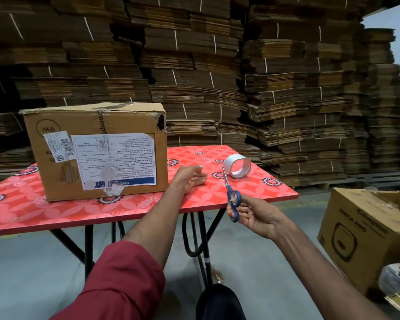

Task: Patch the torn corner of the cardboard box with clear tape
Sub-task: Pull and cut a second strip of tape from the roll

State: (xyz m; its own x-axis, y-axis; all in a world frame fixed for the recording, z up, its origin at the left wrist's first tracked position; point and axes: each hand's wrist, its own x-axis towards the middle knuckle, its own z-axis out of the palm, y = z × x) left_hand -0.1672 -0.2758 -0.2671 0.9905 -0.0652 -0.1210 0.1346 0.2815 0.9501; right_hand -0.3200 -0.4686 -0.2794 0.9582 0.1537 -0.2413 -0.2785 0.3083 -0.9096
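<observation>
Nearest is the right hand (252, 215), off the table's front edge, gripping blue-handled scissors (231, 192) through the loops, blades closed and pointing toward twelve o'clock, slightly left. Their tips end just short of the tape (237, 165), which lies on its side on the red table (217, 199) directly beyond, its open core facing the person. So the tape sits at about twelve o'clock from the right hand, and that hand is already occupied.

The left hand (191, 177) rests on the tabletop at about ten o'clock from the right hand, fingers loosely curled and holding nothing (a ring shows on one finger). From it the tape lies at roughly two o'clock, near but not touching; the box (97, 148) is just beside it, at nine o'clock.

Farther back, the torn corner (161, 122) is the box's upper right one, a dark ragged gap where top edge and right side meet, at about eleven o'clock from the left hand and above it. No fresh tape is visible there, so I judge patching not yet begun.

The free left hand looks best placed to take the roll. Stacked flat cardboard (286, 88) fills the background.
</observation>
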